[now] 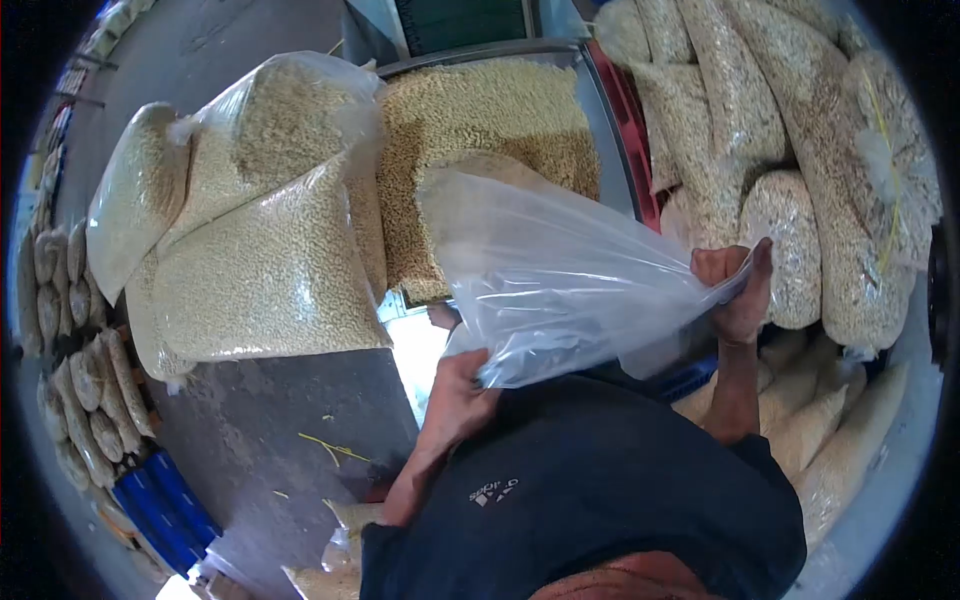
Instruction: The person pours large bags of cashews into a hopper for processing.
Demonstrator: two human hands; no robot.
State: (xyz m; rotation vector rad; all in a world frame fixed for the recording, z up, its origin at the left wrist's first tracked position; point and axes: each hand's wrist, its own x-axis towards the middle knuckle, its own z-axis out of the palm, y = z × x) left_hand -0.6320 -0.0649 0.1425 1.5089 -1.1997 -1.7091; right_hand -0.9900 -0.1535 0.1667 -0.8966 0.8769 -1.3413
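Observation:
A large clear plastic bag (560,265) stretches between my two hands, with its wide end lying over the tray of small pale puffed pieces (480,105). My left hand (465,392) is closed on the bag's near lower edge. To the right, my right hand (738,295) grips the gathered narrow end, thumb pointing up. The bag looks flat and holds no visible pieces. Under its far end, part of the heap is hidden. Left of the tray lie big filled clear bags (265,265) of the same pale pieces.
Long filled bags (800,110) are stacked at the right, by a red edge (625,120). More filled sacks (830,440) stand at lower right. Blue pallets (165,510) and smaller filled bags (90,400) line the left. Yellow ties (335,447) lie on the grey floor (270,420).

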